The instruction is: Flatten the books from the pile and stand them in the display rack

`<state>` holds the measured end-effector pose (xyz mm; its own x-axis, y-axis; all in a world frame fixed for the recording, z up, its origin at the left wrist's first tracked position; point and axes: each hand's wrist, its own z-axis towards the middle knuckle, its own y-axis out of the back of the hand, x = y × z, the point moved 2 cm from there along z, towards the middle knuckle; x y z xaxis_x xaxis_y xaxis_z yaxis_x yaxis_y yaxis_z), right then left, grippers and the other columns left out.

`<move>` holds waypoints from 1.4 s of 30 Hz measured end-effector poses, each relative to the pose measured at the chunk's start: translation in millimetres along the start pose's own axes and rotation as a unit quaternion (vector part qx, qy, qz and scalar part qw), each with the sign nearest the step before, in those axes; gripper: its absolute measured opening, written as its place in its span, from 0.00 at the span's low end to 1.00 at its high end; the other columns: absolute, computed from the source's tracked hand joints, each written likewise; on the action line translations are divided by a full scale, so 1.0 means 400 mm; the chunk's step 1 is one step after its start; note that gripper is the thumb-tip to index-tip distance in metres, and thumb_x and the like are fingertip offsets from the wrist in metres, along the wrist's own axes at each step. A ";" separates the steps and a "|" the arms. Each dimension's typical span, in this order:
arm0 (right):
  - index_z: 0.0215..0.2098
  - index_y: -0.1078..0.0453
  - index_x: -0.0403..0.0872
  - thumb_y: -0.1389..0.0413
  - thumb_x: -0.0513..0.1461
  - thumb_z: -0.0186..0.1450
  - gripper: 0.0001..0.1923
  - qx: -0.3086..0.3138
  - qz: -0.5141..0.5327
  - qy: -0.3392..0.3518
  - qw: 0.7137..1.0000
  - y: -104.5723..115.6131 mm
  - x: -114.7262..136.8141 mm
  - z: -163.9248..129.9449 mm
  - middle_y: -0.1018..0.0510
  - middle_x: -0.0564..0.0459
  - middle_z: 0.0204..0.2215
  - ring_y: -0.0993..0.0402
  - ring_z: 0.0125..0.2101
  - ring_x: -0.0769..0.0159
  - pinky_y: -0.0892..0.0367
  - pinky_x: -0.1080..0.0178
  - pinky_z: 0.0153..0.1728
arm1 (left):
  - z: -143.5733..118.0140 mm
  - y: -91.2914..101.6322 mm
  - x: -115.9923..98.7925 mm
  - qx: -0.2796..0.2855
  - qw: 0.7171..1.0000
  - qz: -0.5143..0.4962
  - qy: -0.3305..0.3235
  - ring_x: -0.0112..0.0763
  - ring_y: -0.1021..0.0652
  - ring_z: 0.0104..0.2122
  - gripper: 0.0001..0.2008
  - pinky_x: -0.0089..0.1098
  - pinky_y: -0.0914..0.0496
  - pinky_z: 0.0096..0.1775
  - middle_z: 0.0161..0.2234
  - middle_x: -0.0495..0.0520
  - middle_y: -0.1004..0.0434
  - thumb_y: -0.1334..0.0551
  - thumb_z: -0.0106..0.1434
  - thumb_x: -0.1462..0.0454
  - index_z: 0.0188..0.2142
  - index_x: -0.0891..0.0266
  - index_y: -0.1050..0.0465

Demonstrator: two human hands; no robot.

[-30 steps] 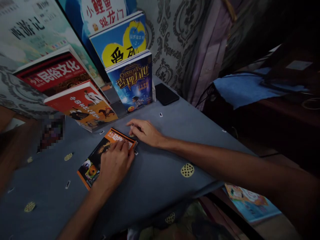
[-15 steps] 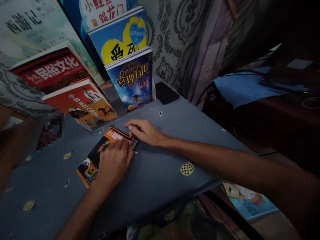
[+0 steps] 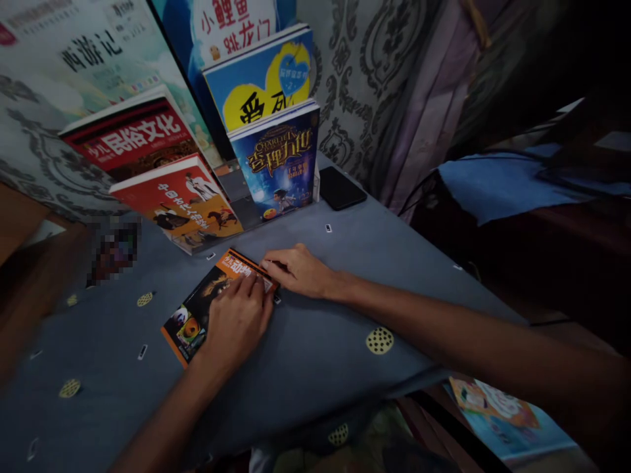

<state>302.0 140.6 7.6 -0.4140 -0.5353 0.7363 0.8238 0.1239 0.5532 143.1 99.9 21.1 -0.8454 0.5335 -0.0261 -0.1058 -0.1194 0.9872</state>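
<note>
Left hand [image 3: 236,322] presses flat on the orange-edged paperback book [image 3: 207,305] lying on the grey tablecloth [image 3: 305,355]. Right hand [image 3: 300,270] apparently pinches its far corner; lifting requires a firmer grip.

Book [image 3: 204,309] under hands: orange cover, dark animal photos, white title letters; tablecloth [image 3: 305,368] grey-blue, scattered pale yellow dotted discs; standing book [image 3: 280,164] dark blue, gold title; book [image 3: 180,200] beside it red over yellow-orange; book [image 3: 133,135] behind red, white characters; book [image 3: 261,75] blue with yellow heart; phone [image 3: 341,188] black; wall [image 3: 355,72] grey, dark damask pattern
</note>
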 end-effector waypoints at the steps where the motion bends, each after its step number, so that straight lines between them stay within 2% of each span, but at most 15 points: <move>1: 0.24 0.34 0.46 0.52 0.37 0.70 0.17 -0.007 -0.009 -0.002 1.000 0.000 -0.001 -0.001 0.32 0.59 0.19 0.40 0.22 0.72 0.48 0.66 0.28 | -0.002 -0.004 0.005 -0.006 1.000 -0.024 0.002 0.50 0.22 0.52 0.18 0.45 0.29 0.53 0.51 0.65 0.21 0.48 0.71 0.59 0.49 0.63 0.23; 3: 0.24 0.33 0.46 0.52 0.37 0.71 0.17 -0.017 -0.035 -0.009 0.999 -0.002 -0.004 -0.002 0.32 0.58 0.18 0.40 0.22 0.72 0.47 0.66 0.28 | -0.005 -0.015 0.017 -0.020 0.998 -0.063 0.005 0.53 0.25 0.57 0.19 0.50 0.33 0.58 0.55 0.67 0.23 0.47 0.70 0.60 0.54 0.64 0.26; 6: 0.31 0.28 0.45 0.52 0.38 0.71 0.14 -0.019 -0.062 -0.014 0.998 -0.004 -0.012 0.002 0.25 0.54 0.24 0.33 0.25 0.69 0.43 0.65 0.32 | -0.003 -0.029 0.035 -0.029 0.998 -0.060 0.011 0.56 0.31 0.62 0.22 0.53 0.38 0.62 0.61 0.69 0.29 0.46 0.70 0.59 0.59 0.65 0.30; 10: 0.44 0.26 0.45 0.53 0.37 0.72 0.14 -0.005 -0.045 -0.002 0.999 -0.007 -0.025 0.008 0.19 0.48 0.36 0.25 0.36 0.63 0.35 0.62 0.41 | 0.007 -0.027 0.054 -0.028 0.999 -0.021 0.014 0.54 0.29 0.62 0.23 0.52 0.35 0.60 0.61 0.68 0.28 0.48 0.71 0.58 0.62 0.65 0.33; 14: 0.50 0.27 0.45 0.55 0.37 0.73 0.15 0.014 -0.049 0.031 0.998 -0.009 -0.036 0.012 0.19 0.45 0.44 0.24 0.45 0.59 0.32 0.56 0.49 | 0.015 -0.014 0.080 -0.031 0.999 -0.037 -0.009 0.49 0.26 0.59 0.23 0.49 0.32 0.59 0.58 0.66 0.25 0.49 0.73 0.59 0.62 0.65 0.35; 17: 0.54 0.30 0.45 0.55 0.37 0.74 0.16 0.053 -0.084 0.064 0.993 -0.017 -0.043 0.013 0.21 0.43 0.50 0.26 0.52 0.56 0.33 0.50 0.55 | 0.013 -0.004 0.112 -0.014 0.996 -0.085 -0.036 0.45 0.29 0.62 0.23 0.48 0.34 0.61 0.61 0.63 0.27 0.50 0.73 0.56 0.63 0.64 0.35; 21: 0.62 0.36 0.42 0.52 0.41 0.73 0.21 0.094 -0.152 0.068 0.982 -0.033 -0.059 0.013 0.29 0.37 0.61 0.38 0.64 0.51 0.41 0.44 0.64 | -0.014 0.014 0.155 0.067 0.983 -0.148 -0.090 0.43 0.37 0.67 0.26 0.50 0.40 0.65 0.68 0.60 0.38 0.47 0.72 0.49 0.62 0.59 0.33; 23: 0.65 0.39 0.42 0.52 0.43 0.74 0.24 0.104 -0.180 0.060 0.976 -0.040 -0.068 0.012 0.33 0.38 0.65 0.44 0.68 0.50 0.46 0.41 0.66 | -0.040 0.028 0.172 0.107 0.972 -0.168 -0.122 0.44 0.41 0.69 0.29 0.51 0.42 0.66 0.70 0.59 0.42 0.44 0.70 0.46 0.64 0.57 0.35; 26: 0.67 0.42 0.46 0.54 0.46 0.75 0.25 0.111 -0.201 0.063 0.971 -0.045 -0.075 0.011 0.36 0.42 0.67 0.47 0.69 0.49 0.47 0.39 0.66 | -0.088 0.045 0.188 0.130 0.965 -0.168 -0.155 0.46 0.42 0.69 0.35 0.52 0.44 0.67 0.71 0.58 0.45 0.40 0.66 0.44 0.67 0.54 0.39; 30: 0.66 0.40 0.45 0.54 0.47 0.75 0.25 0.111 -0.216 0.071 0.968 -0.044 -0.074 0.010 0.37 0.41 0.67 0.47 0.69 0.47 0.48 0.38 0.65 | -0.150 0.051 0.188 0.088 0.973 -0.119 -0.177 0.47 0.38 0.68 0.33 0.54 0.39 0.65 0.69 0.60 0.42 0.41 0.68 0.46 0.68 0.54 0.42; 34: 0.63 0.36 0.44 0.53 0.43 0.74 0.22 0.106 -0.194 0.098 0.970 -0.041 -0.060 0.009 0.31 0.41 0.63 0.43 0.67 0.48 0.47 0.40 0.64 | -0.186 0.041 0.171 0.007 0.978 -0.078 -0.195 0.46 0.30 0.63 0.25 0.52 0.32 0.60 0.63 0.62 0.31 0.41 0.70 0.52 0.62 0.59 0.34; 38: 0.57 0.31 0.44 0.54 0.40 0.74 0.18 0.097 -0.130 0.138 0.977 -0.045 -0.032 0.003 0.23 0.41 0.54 0.31 0.58 0.53 0.39 0.44 0.59 | -0.203 0.031 0.153 -0.061 0.973 -0.037 -0.218 0.45 0.24 0.58 0.17 0.50 0.27 0.56 0.55 0.61 0.22 0.40 0.71 0.57 0.55 0.63 0.28; 42: 0.52 0.27 0.43 0.54 0.39 0.74 0.17 0.102 -0.056 0.160 0.980 -0.054 0.007 -0.014 0.20 0.43 0.45 0.26 0.49 0.57 0.32 0.51 0.52 | -0.213 0.029 0.143 -0.100 0.967 -0.023 -0.235 0.45 0.23 0.56 0.13 0.48 0.25 0.55 0.51 0.59 0.19 0.40 0.71 0.62 0.52 0.64 0.27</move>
<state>285.0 131.8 -4.5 -0.3278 -0.7863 0.5237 0.6717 0.1958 0.7145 48.8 57.8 17.6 -0.5108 0.8581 0.0512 -0.2768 -0.2206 0.9352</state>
